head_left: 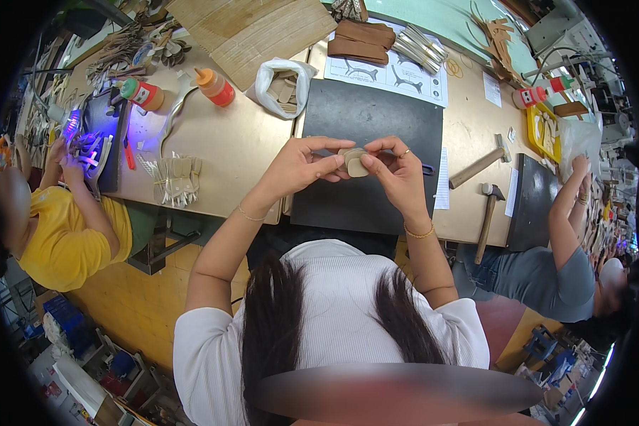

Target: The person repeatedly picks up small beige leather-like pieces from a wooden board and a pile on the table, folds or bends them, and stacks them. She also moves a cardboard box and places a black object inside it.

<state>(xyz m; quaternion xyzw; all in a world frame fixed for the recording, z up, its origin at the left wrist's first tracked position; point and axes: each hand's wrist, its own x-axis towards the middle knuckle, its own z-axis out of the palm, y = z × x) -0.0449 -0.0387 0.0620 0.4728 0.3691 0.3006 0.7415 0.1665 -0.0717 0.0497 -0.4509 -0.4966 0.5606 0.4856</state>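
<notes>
Between my two hands, above a black work mat (pixel 373 110), are a few small beige rounded pieces (pixel 356 166), flat and thin. My left hand (pixel 307 163) pinches them at their left side with thumb and fingers. On the right side, the thumb and index finger of my right hand (pixel 396 167) close on the same pieces. How many there are I cannot tell. A white bag (pixel 308 77) with its top rolled open stands just beyond my left hand, holding more beige pieces (pixel 282 85). A dark handle (pixel 428 170) shows beside my right hand.
Two bottles, one green-capped (pixel 143 94) and one orange-tipped (pixel 215 88), stand at left near tied beige strips (pixel 176 180). Hammers (pixel 479 167) (pixel 488 220) lie at right. Brown bundled material (pixel 361 42) and cardboard (pixel 252 35) lie at the back. Co-workers sit at left (pixel 71 234) and right (pixel 539 280).
</notes>
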